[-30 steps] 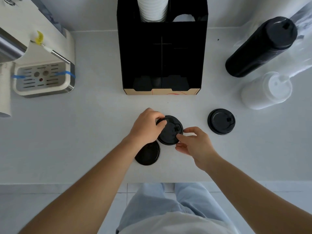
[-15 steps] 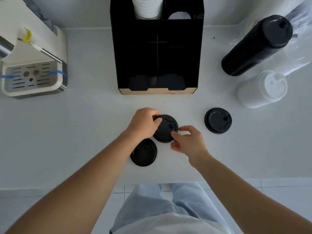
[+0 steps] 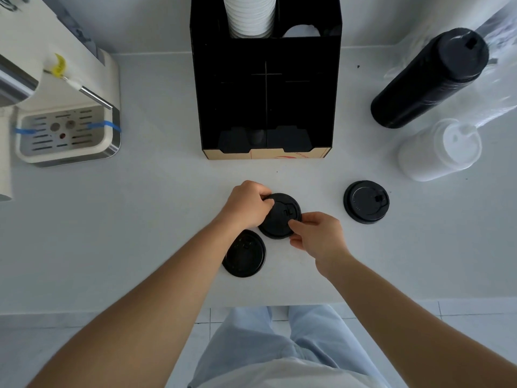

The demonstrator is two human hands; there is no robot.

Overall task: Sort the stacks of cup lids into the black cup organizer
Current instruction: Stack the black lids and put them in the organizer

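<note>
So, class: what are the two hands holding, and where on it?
Both grip one black lid by its rim: the left hand at the upper-left edge, the right hand pinching the lower-right edge.

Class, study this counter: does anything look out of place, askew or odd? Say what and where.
Three small groups of black lids lie loose on the counter outside the black organizer: one held in both hands, one near the front edge, one to the right. Nothing looks spilled or damaged.
</note>
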